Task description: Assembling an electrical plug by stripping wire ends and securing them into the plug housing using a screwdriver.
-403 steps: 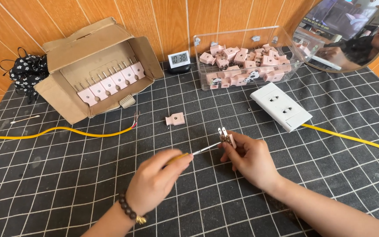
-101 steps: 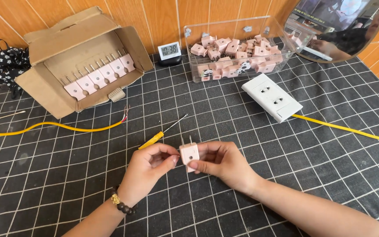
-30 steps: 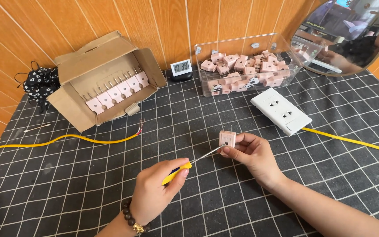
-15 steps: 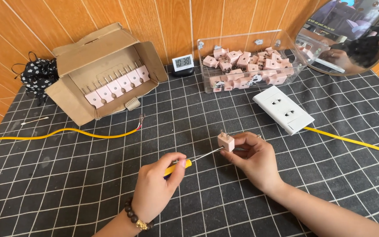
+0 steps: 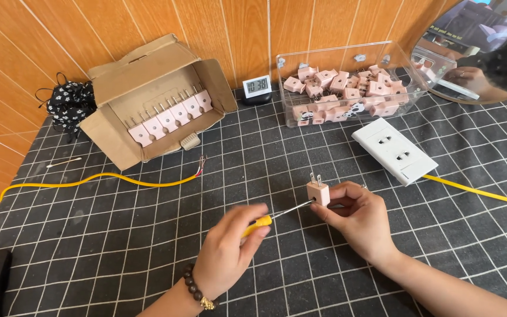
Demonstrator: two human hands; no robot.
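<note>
Gripping a yellow screwdriver (image 5: 257, 225), the left hand (image 5: 227, 252) hides most of its handle; the tip is lost against the pink plug (image 5: 318, 192), which is pinched in the right hand (image 5: 356, 220), prongs up, above the mat (image 5: 118, 246). Open mat is seen around both hands; the socket (image 5: 393, 150) lies near.

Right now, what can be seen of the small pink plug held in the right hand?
The small pink plastic plug is a blocky, roughly cubic piece that looks matte, with two flat metal prongs pointing up from its top. It is held just above the black gridded mat, pinched in the fingers of the right hand. The thin metal shaft of a yellow-handled screwdriver, held by the left hand, meets its left side.
</note>
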